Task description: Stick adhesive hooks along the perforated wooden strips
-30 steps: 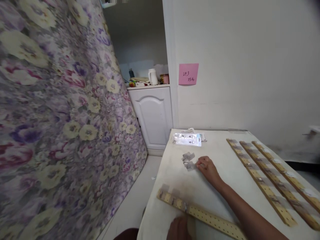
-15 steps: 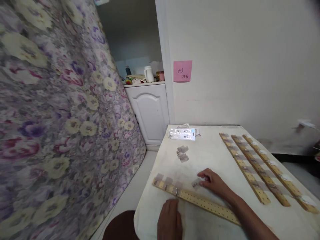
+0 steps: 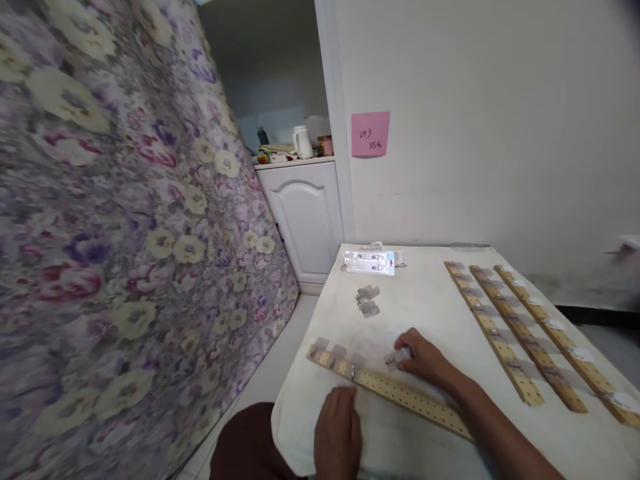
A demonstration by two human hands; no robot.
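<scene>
Between the thumb and fingers of my right hand is a small clear plastic tag with a metal piece, held low above the white-covered table. My left hand rests on the cloth just in front of a wooden strip with rows of holes; its fingers lie close together, apart from the strip. At the strip's left end sit several similar clear tags with metal pieces. A small group of loose tags lies farther back on the table.
A clear package with metal pieces lies at the table's back left. Three wooden strips bearing tags stand along the right side. A floral curtain hangs at left, beside a white cabinet. A pink note is on the wall.
The camera view has shifted slightly. My right hand still holds the tag, with its metal end now showing more clearly. My left hand stays near the strip.
</scene>
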